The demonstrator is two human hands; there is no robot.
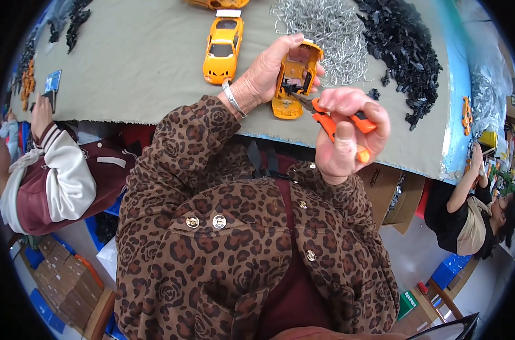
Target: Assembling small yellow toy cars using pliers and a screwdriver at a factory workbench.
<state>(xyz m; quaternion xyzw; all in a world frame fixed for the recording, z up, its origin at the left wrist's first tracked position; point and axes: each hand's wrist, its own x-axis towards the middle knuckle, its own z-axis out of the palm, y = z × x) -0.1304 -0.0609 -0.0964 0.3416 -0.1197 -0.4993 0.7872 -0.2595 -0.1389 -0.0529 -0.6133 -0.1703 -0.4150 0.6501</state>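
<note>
My left hand (pixel 264 69) grips an orange toy car body (pixel 287 109), turned so that its hollow underside faces me. A small black part (pixel 292 88) sits inside the shell. In my right hand (pixel 348 133) is a pair of pliers (pixel 324 118) with orange handles. Their dark jaws reach into the shell beside the black part; whether they grip it I cannot tell. To the left of my left hand a whole orange toy car body (pixel 222 50) stands on the cloth, and part of another orange body (pixel 219 3) shows at the top edge.
Behind my hands lies a heap of silvery bent metal pieces (pixel 331 37), with a pile of small black parts (pixel 407 54) to its right. A grey-green cloth (pixel 150 62) covers the table. Co-workers sit to the left and right. Under the table stands a cardboard box (pixel 382 184).
</note>
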